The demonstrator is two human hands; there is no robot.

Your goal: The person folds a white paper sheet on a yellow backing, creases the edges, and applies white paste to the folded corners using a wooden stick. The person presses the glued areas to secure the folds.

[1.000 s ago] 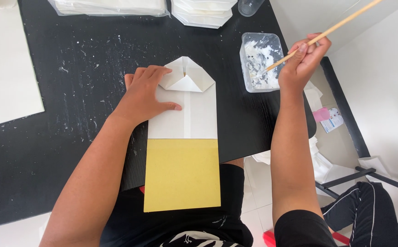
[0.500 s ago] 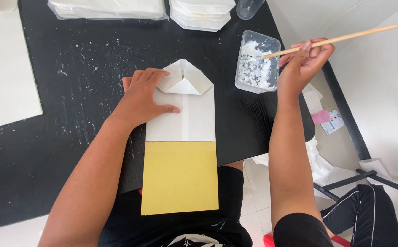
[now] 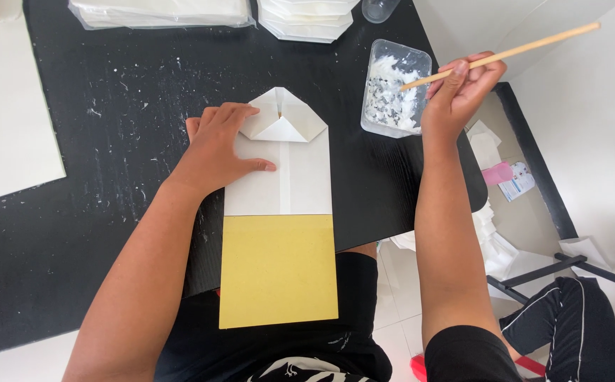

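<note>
We cannot see what lies under our left hand (image 3: 217,145): its palm covers the left edge of the folded white paper bag (image 3: 283,159), and the wrist hides the corner where that bag meets the black wooden desk (image 3: 109,141). The fingers are spread flat and narrow, pressing the paper down rather than gripping it. The bag's top flaps fold into a point with a small triangular pocket, and what sits inside that pocket is too small to make out.

Our right hand (image 3: 459,92) is closed around a thin pale wooden stick (image 3: 502,55), whose lower tip disappears into a clear plastic tray of white paste (image 3: 394,95); the tip seems to touch the paste, though the tray wall blurs it. The stick's long axis slants up and to the right, away from the tray.

The bag lies on a yellow cardboard sheet (image 3: 278,272), which overhangs the desk's near edge above our lap. The bag's long axis runs straight away from us, pointed end farthest. Stacks of white paper in clear wrap (image 3: 159,13) are cut off by the top edge.
</note>
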